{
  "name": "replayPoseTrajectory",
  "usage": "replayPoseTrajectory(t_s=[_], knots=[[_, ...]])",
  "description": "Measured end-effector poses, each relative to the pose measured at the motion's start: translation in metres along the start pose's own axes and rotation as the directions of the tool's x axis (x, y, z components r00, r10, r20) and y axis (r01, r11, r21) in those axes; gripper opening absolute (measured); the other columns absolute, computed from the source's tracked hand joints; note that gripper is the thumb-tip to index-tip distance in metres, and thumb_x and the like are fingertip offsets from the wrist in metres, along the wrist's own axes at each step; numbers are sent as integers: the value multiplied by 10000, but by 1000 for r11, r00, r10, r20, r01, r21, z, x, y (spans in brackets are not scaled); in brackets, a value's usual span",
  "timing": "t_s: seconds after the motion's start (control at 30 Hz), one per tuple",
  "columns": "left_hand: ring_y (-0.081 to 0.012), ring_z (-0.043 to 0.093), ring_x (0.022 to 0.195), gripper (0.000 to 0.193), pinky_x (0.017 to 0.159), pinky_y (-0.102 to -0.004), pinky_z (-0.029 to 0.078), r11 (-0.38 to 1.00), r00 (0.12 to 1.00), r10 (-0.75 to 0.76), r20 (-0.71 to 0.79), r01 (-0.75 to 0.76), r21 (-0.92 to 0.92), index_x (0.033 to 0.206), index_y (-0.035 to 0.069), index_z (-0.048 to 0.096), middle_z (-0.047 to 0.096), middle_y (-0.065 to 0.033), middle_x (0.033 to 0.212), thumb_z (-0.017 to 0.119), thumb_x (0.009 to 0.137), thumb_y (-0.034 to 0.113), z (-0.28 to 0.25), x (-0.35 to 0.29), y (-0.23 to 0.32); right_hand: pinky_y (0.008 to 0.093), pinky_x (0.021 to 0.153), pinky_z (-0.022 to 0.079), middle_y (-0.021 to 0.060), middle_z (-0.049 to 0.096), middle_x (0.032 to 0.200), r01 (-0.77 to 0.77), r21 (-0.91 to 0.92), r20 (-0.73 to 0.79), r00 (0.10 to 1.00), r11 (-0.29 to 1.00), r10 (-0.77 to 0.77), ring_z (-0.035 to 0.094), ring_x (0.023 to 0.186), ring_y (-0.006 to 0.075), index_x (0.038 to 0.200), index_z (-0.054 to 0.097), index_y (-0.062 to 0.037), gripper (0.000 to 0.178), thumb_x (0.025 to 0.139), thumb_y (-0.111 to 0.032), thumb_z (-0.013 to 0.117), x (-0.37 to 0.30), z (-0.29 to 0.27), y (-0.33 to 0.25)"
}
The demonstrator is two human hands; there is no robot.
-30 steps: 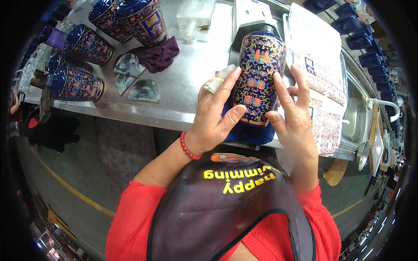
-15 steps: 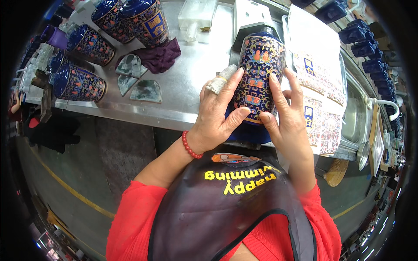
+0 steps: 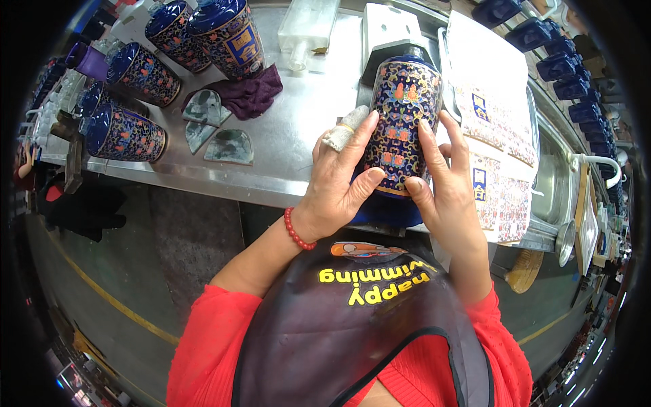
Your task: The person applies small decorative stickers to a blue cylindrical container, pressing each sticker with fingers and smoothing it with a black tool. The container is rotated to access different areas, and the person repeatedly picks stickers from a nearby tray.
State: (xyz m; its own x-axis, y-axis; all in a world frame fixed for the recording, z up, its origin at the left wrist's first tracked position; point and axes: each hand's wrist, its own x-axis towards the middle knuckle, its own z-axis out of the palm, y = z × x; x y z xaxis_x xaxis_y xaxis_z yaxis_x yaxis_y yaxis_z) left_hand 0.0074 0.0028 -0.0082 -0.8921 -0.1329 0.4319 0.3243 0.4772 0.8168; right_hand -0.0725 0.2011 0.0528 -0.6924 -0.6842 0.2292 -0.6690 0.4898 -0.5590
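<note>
While a dark blue bottle [image 3: 401, 129] with a floral pattern lies at the clock's centre, neck toward twelve, the left hand [image 3: 339, 169] is at its eight o'clock side and the right hand [image 3: 447, 183] at four. The left fingers are laid along its flank, thumb well apart from the index finger, which touches the side; a pale cloth wrap [image 3: 346, 129] covers one finger. The right fingers are spread, too, and rest against the opposite flank. How firmly either hand presses I cannot tell, and the bottle's opaque body hides its contents. Its neck end lies by a white stand [image 3: 392, 26] with a dark notched face, at twelve. Near eleven, a clear glass bottle [image 3: 308, 27] lies on the metal surface [image 3: 298, 122], its neck pointing toward the person; what it contains is hard to make out. Between nine and ten are several blue patterned bottles [image 3: 230, 41], opaque as well, with a purple cloth [image 3: 254, 95] and dark flat plates [image 3: 229, 147] nearer. Patterned sheets [image 3: 498, 115] lie at three, and just past them is a metal basin [image 3: 557, 169], its contents unclear.
</note>
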Motion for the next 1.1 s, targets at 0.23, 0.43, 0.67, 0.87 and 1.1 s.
replayPoseTrajectory(t_s=[0.23,0.43,0.67,0.87,1.1], knots=[[-387,431,1396,684,1185,-467,234,1000,1000,-4,4,4,-3,1574,11,389,476,-232,1527,567,1044,405,1,-1,-1,423,898,538,246,357,1558,48,-23,-72,996,999,-49,566,1000,317,1500,530,-84,624,935,-249,734,1,3,0],[-381,445,1380,684,1181,-464,239,1000,1000,1,3,-1,0,1574,13,390,482,-232,1522,570,1043,404,1,-1,-1,415,884,543,246,358,1556,26,-6,-65,998,1000,-27,556,973,296,1500,531,-78,636,930,-262,742,0,3,1],[-383,449,1376,683,1179,-464,241,1000,1000,-2,-2,2,7,1570,7,393,491,-234,1512,571,1042,401,1,-1,0,414,885,544,250,363,1552,38,-1,-68,997,999,-38,561,966,294,1499,532,-68,642,929,-273,746,1,3,-1],[-412,441,1377,795,1173,-515,235,999,1000,-3,6,2,36,1560,-30,374,471,-272,1499,613,994,475,1,1,4,420,887,543,262,366,1547,51,7,-70,996,999,-50,572,963,308,1488,537,-52,640,924,-268,750,-2,5,8],[-449,399,1412,945,1180,-615,175,988,999,-17,41,11,152,1590,-51,262,417,-299,1520,674,930,486,4,1,13,427,919,539,281,331,1567,62,25,-25,998,998,-62,588,1007,323,1526,489,-65,738,865,-178,798,5,-5,-3]])
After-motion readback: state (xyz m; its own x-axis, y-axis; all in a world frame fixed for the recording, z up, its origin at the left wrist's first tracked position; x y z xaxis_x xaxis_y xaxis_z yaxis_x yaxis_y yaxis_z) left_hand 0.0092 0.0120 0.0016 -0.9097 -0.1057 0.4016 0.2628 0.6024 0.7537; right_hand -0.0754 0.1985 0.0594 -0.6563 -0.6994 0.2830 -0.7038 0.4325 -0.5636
